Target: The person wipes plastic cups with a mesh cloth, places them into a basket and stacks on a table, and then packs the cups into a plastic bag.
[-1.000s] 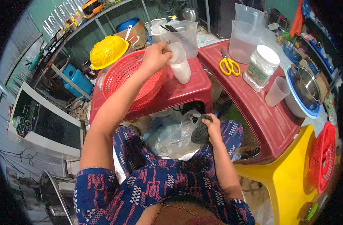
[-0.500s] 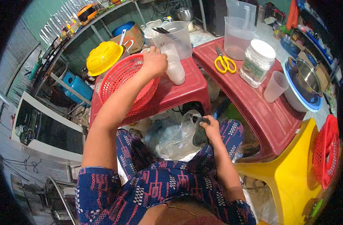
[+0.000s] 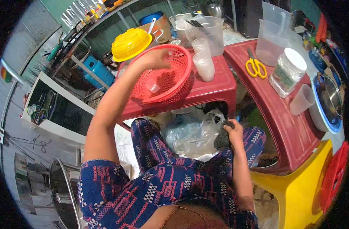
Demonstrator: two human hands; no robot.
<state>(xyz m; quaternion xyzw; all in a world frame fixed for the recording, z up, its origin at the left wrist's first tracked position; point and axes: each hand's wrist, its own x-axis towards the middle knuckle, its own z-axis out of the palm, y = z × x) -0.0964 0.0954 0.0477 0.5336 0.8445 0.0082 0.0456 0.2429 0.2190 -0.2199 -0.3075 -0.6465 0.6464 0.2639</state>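
My left hand (image 3: 153,60) is above the red perforated basket (image 3: 178,86), its fingers smeared by motion, so whether it holds anything does not show. A small whitish, see-through piece (image 3: 154,88) lies inside the basket. Right of the basket, stacked clear plastic cups (image 3: 204,68) stand on the red stool (image 3: 216,82). Down by my knee, my right hand (image 3: 234,131) is closed on a dark grey-green cloth (image 3: 222,139) of coarse weave. The cloth hangs beside a clear plastic bag (image 3: 197,135).
A yellow perforated basket (image 3: 130,44) sits behind the red one. On the second red stool (image 3: 271,99) are yellow-handled scissors (image 3: 255,66), a white-lidded jar (image 3: 289,72), a clear cup (image 3: 302,100) and a measuring jug (image 3: 271,44). A yellow stool (image 3: 304,183) stands at the right.
My left hand has moved from the basket's far rim, beside the cups, to over the basket. The view has shifted left. My right hand keeps its hold on the cloth.
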